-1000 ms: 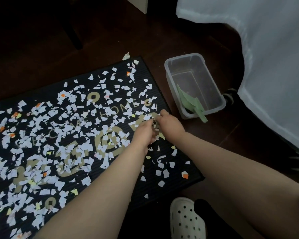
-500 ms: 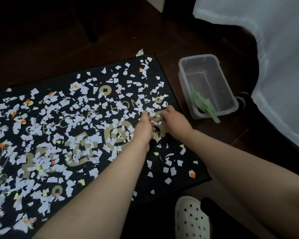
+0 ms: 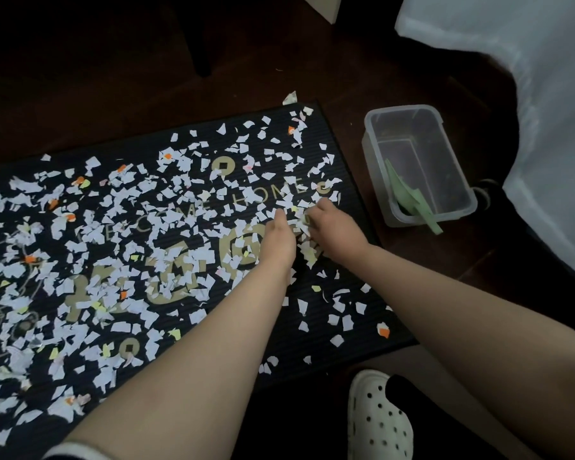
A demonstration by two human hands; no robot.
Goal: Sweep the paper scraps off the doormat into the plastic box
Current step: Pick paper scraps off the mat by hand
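A left hand (image 3: 279, 239) and right hand (image 3: 336, 234) are resting close together near the black doormat's (image 3: 292, 346) right edge, paper scraps (image 3: 166, 234) lying between them; their grip cannot be told. The clear plastic box (image 3: 458, 180) is sitting on the floor beside that edge.

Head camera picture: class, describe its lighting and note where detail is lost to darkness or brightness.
Head view: dim overall; the floor behind the doormat sinks to near black; the white cloth at right is brightest; the pale paper scraps stand out clearly.
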